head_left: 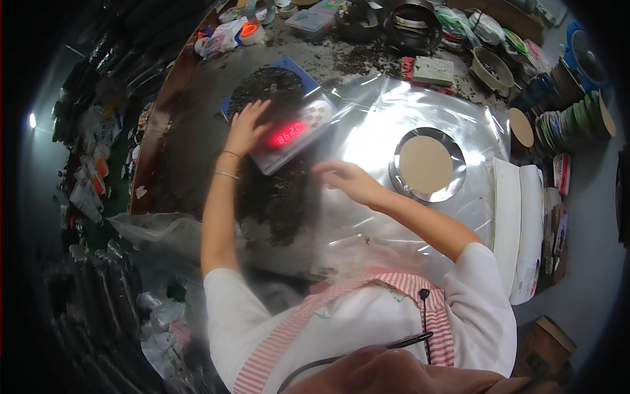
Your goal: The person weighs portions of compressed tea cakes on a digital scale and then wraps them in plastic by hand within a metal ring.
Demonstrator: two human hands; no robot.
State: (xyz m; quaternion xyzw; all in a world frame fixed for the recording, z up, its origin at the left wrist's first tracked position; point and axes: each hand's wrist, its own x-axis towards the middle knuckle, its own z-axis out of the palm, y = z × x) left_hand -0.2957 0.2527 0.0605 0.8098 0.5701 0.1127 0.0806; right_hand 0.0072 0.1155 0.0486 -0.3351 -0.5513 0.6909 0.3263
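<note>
My left hand [249,129] rests with fingers spread on the near edge of a round, dark, flaky cake [268,88], which lies on a digital scale [290,130] with a blue plate and a lit red display. Whether the fingers grip the cake cannot be told. My right hand [344,180] is to the right of the scale over the plastic sheeting, fingers loosely curled, with nothing visible in it. A shiny metal ring [457,167] with a round cardboard disc [425,164] inside it stands on clear plastic sheeting [364,216]. Dark loose flakes [285,197] lie below the scale.
A pale rectangular block [433,70], a bowl [492,69] and dark round rings [412,24] stand at the back. White rolls or stacked sheets [517,226] lie at right, beside stacked discs [566,125]. The table's reddish raised edge [153,143] runs along the left.
</note>
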